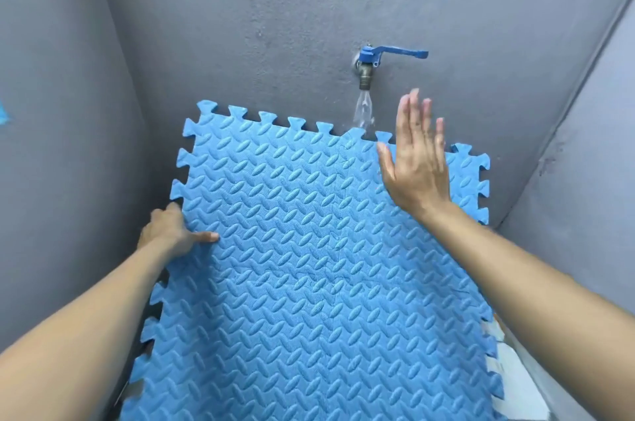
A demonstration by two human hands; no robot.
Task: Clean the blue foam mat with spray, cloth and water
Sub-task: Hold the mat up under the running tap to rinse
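Note:
The blue foam mat (309, 266), with a ribbed pattern and puzzle-tooth edges, leans up toward the grey back wall. My left hand (173, 229) grips its left edge, thumb lying on the front face and fingers behind. My right hand (414, 159) is held flat with straight fingers over the mat's upper right part, just below and right of the tap (367, 68). Water (363, 111) runs from the tap onto the mat's top edge. No spray bottle or cloth is in view.
Grey walls (240, 8) close in at the back, left and right. The tap's blue lever (402, 52) points right. A strip of pale tiled floor (515, 369) shows at the lower right beside the mat.

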